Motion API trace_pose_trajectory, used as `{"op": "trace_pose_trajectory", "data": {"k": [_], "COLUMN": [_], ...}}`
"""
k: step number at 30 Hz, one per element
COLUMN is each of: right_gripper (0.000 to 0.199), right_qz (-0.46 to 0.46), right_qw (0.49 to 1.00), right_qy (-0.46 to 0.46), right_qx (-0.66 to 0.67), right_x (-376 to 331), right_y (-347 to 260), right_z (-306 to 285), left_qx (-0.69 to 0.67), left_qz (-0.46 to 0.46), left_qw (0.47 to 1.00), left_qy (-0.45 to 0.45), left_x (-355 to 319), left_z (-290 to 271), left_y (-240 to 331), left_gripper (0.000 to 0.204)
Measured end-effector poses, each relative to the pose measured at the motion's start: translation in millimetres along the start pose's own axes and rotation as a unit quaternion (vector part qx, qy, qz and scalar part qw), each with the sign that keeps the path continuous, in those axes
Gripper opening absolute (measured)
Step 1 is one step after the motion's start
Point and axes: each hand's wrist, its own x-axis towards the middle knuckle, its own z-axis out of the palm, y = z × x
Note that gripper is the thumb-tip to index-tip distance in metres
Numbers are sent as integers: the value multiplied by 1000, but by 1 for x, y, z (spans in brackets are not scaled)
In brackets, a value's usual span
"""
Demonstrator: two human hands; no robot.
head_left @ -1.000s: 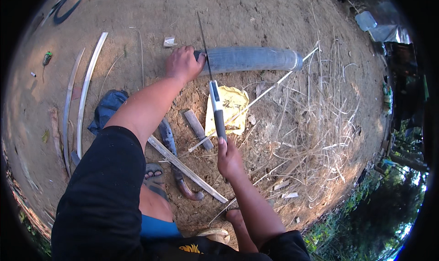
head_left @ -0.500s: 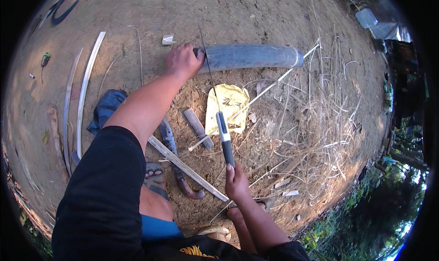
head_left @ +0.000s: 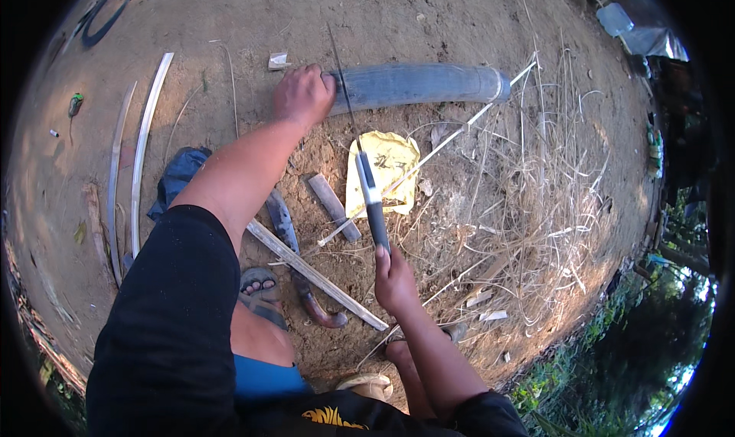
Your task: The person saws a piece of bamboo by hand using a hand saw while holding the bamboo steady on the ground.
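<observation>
Left hand (head_left: 304,96): lying fingers-down over the near end of a long grey-blue cylindrical pipe (head_left: 417,84), which is resting on bare brown earth (head_left: 230,23); fingers are curling over the pipe end, though whether they are gripping it cannot be told.

Right hand (head_left: 393,278): closing fully around the lower end of a long flat strip of split bamboo (head_left: 369,188), which is running up from the fingers toward the pipe and tapering to a thin sliver near the left fingers.

Crumpled yellow sheet (head_left: 387,170): lying just right of the strip, between both hands.

Short grey wood piece (head_left: 334,206): lying left of the right fingers.

Curved-handled knife (head_left: 295,257): lying further left.

Pale dry straw shavings (head_left: 528,199): spreading to the right of the right hand.

Two pale curved bamboo slats (head_left: 142,153): lying well left of the left forearm.
</observation>
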Motion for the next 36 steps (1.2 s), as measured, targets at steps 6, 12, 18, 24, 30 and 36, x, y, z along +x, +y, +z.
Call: {"op": "trace_pose_trajectory", "data": {"k": [6,12,18,24,30,36], "right_gripper": [52,57,57,58,53,58], "right_qz": [5,14,10,20,10,31], "right_qw": [1000,999,999,999,1000,999], "right_qy": [0,-29,-34,-40,-28,-36], "right_qx": [-14,8,3,11,7,13], "right_x": [23,10,21,13,9,22], "right_y": [-23,-12,-30,-27,-27,-32], "right_z": [-6,-4,-12,-12,-6,-7], "left_qx": [-11,-3,-2,-14,-1,3], "left_qz": [-6,19,-8,-11,-28,-36], "left_qw": [1000,999,1000,1000,999,999], "left_qy": [-2,48,20,18,-17,-23], "left_x": [8,3,9,8,11,14], "left_z": [-6,6,-2,-3,-5,-9], "left_y": [7,-1,-2,1,-4,5], "left_gripper": [34,34,36,37,39,41]}}
